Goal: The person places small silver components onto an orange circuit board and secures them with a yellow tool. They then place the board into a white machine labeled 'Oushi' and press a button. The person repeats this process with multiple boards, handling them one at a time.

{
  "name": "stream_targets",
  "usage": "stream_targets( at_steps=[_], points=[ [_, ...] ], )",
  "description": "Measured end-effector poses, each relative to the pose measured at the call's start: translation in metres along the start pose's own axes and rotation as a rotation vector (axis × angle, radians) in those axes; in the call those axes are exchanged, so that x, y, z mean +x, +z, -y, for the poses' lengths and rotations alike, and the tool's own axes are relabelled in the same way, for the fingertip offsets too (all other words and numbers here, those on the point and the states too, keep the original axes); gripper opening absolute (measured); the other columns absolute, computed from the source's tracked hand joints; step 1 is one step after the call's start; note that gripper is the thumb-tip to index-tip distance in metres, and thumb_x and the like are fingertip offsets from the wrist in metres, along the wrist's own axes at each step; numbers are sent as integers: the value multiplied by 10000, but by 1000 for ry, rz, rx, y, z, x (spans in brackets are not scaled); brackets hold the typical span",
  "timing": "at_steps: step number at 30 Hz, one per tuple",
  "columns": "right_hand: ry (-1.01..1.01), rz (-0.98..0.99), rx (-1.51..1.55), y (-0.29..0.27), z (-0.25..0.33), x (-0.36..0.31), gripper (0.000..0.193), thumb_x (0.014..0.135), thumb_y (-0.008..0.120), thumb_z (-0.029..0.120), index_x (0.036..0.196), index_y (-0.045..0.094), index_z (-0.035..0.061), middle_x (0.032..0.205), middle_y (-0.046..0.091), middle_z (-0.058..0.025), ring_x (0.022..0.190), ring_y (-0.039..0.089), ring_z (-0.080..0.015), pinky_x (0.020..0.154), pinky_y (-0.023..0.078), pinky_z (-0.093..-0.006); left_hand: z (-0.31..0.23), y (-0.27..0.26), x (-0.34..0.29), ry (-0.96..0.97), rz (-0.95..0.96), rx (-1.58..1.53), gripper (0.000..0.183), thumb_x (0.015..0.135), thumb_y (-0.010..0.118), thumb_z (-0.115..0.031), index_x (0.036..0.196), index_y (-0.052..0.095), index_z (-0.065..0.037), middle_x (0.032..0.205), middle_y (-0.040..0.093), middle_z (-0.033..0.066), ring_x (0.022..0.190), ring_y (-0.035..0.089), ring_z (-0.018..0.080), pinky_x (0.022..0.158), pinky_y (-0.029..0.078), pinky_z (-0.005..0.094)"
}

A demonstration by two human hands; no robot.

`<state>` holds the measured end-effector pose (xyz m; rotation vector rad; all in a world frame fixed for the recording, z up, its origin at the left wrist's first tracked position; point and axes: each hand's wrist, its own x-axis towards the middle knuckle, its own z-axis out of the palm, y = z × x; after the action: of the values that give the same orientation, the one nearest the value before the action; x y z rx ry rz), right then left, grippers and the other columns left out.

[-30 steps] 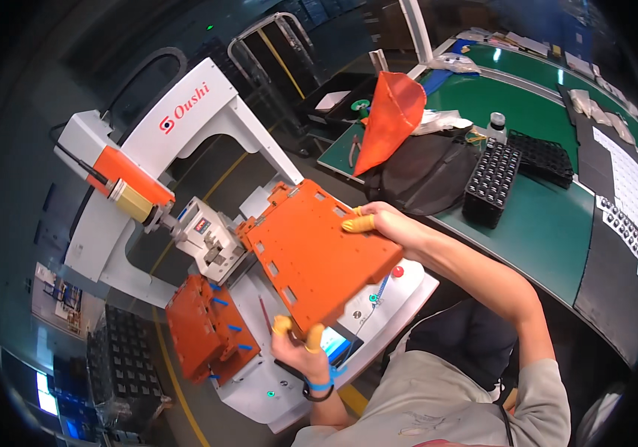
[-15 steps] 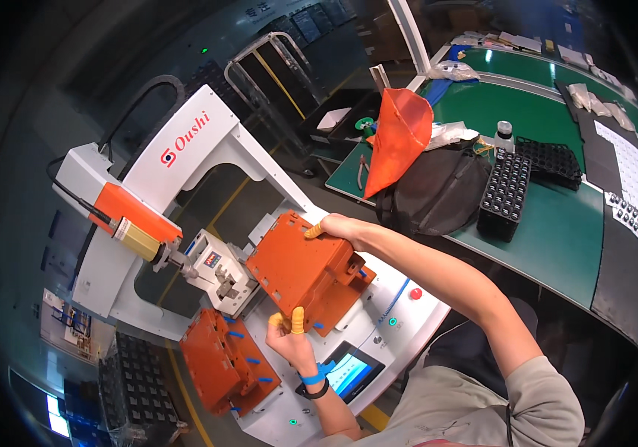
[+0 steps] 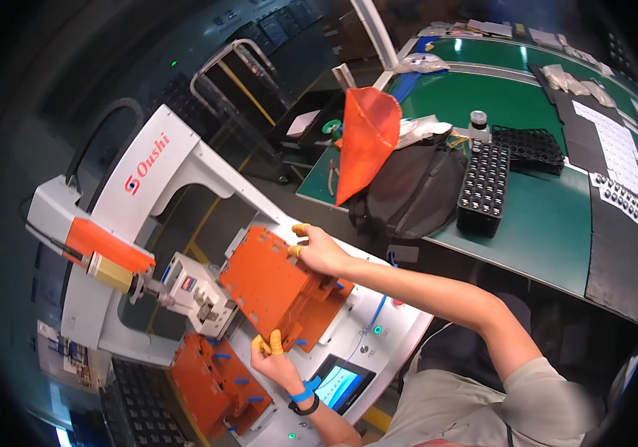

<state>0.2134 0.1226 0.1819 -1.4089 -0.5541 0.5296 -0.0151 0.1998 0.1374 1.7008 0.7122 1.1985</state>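
A flat orange plate (image 3: 259,279) with slots and cut-outs lies tilted on an orange fixture base (image 3: 326,313) on the white machine. My left hand (image 3: 278,369), with yellow finger cots and a blue wristband, has its fingers closed at the plate's near corner. Over the far right edge my right hand (image 3: 323,253) hovers, its cot-covered thumb and finger apart, seemingly holding nothing. A second orange fixture (image 3: 211,384) with blue pins sits to the left.
A screwdriver-like tool head (image 3: 140,283) hangs from the machine's white arm (image 3: 147,160) beside a white feeder unit (image 3: 196,294). A touchscreen (image 3: 338,384) is near my left wrist. The green bench (image 3: 542,246) at right holds a black bag (image 3: 408,194) and black trays (image 3: 483,186).
My right hand has let go of the plate's far edge and spread its fingers. The plate has come down closer to the base. The whole view has shifted somewhat.
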Motion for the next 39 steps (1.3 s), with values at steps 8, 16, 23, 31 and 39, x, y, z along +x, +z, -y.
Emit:
stream_targets(
  at_steps=[8,16,23,31,39],
  points=[
    [-814,-12,-333,-65,-77,-126,286,871,623,-6,1151,665,33,954,674,-121,871,662,-325,799,541,-395,28,-4,-1,15,-121,161,352,901,764,-148,1056,601,122,941,643,98,839,593,170,750,517,299],
    [-794,310,-749,-65,-209,-199,578,954,535,189,1464,388,-40,1524,381,-236,1490,251,-372,1212,229,-516,13,29,-31,-10,-203,29,325,967,659,-160,1198,605,62,1148,656,208,1033,617,296,887,512,375],
    [-822,293,-901,-70,-254,-207,558,933,426,106,1455,376,-85,1561,332,-237,1515,198,-361,1218,197,-570,-22,79,-47,148,-163,64,398,988,639,-227,1240,586,76,1220,616,245,1076,593,311,968,482,392],
    [-837,205,-878,-60,-307,-202,508,976,398,116,1443,375,-83,1532,354,-246,1497,225,-375,1226,160,-566,-38,235,-75,365,264,3,420,961,653,-234,1246,590,68,1230,609,254,1093,592,316,978,471,407],
    [-732,115,-763,-140,-271,-244,509,970,408,124,1438,383,-76,1512,368,-245,1471,248,-378,1208,181,-562,-93,390,-133,543,635,3,427,934,666,-223,1238,593,68,1213,614,251,1072,597,315,961,477,407]
  ],
)
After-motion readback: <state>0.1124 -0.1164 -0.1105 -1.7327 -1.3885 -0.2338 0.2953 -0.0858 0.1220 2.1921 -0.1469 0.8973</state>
